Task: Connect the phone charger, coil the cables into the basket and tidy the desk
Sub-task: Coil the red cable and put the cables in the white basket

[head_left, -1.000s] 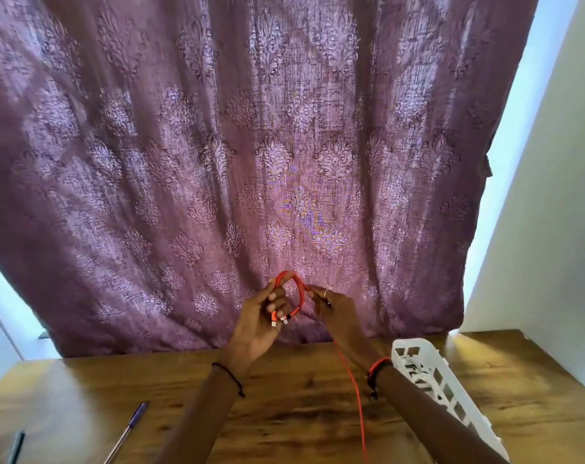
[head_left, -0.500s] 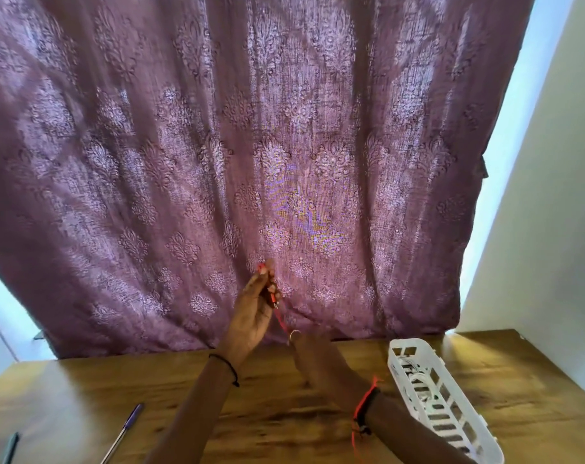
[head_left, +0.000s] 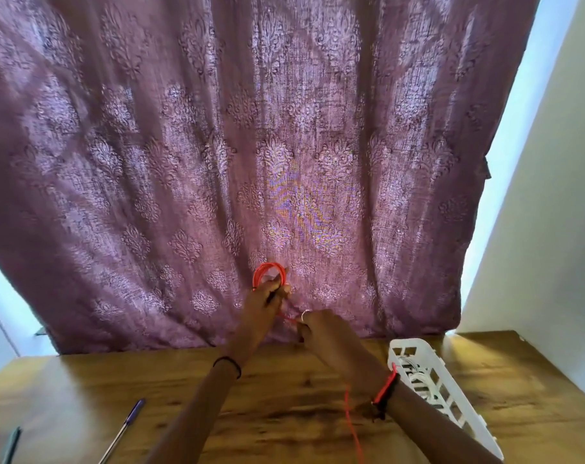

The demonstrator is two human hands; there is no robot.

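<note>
Coil on red cable fuller than 0.5 s ago. Left hand fingers pinch loops above desk; right hand fingers pinch trailing strand. Coiling progressing; white basket waits, right.

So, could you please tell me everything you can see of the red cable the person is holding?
The red cable is thin, bright orange-red and looks rubbery. Part of it is wound into a small, roughly upright coil of several loops, gripped by the left hand in front of the curtain. A short stretch runs down from the coil to the right hand, which pinches it. Its loose tail reappears beneath the right forearm and trails over the wooden desk toward the bottom edge of the view. No plug is visible.
</note>
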